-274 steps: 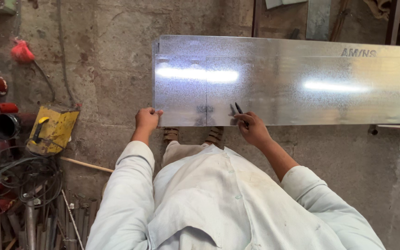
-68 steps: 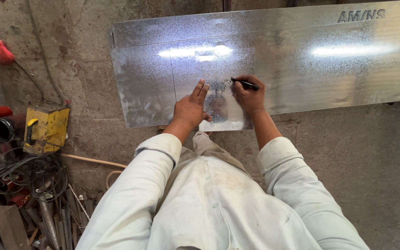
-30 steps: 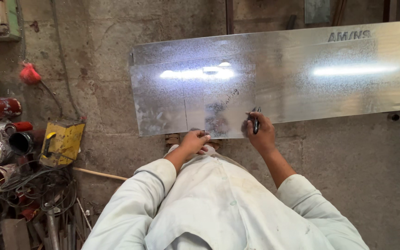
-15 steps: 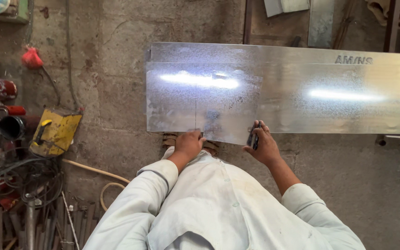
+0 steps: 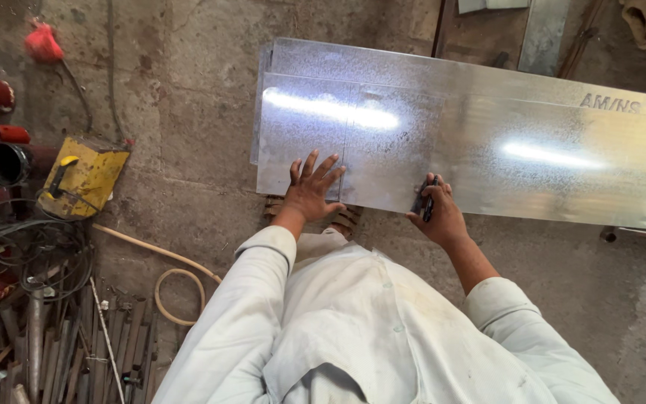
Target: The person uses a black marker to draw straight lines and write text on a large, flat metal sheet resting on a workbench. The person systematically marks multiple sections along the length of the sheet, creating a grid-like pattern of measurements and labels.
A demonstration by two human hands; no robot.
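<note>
Pressing left hand (image 5: pixel 312 191) flat on metal sheet (image 5: pixel 487 150), right hand (image 5: pixel 437 217) gripping black marker (image 5: pixel 425 200)

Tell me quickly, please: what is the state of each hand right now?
Left hand: open, fingers spread, flat on the metal sheet.
Right hand: closed on a dark marker at the sheet's near edge.

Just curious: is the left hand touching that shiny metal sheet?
Touching. The head view shows the left hand spread flat on the metal sheet, fingers pressed against its surface.
</note>
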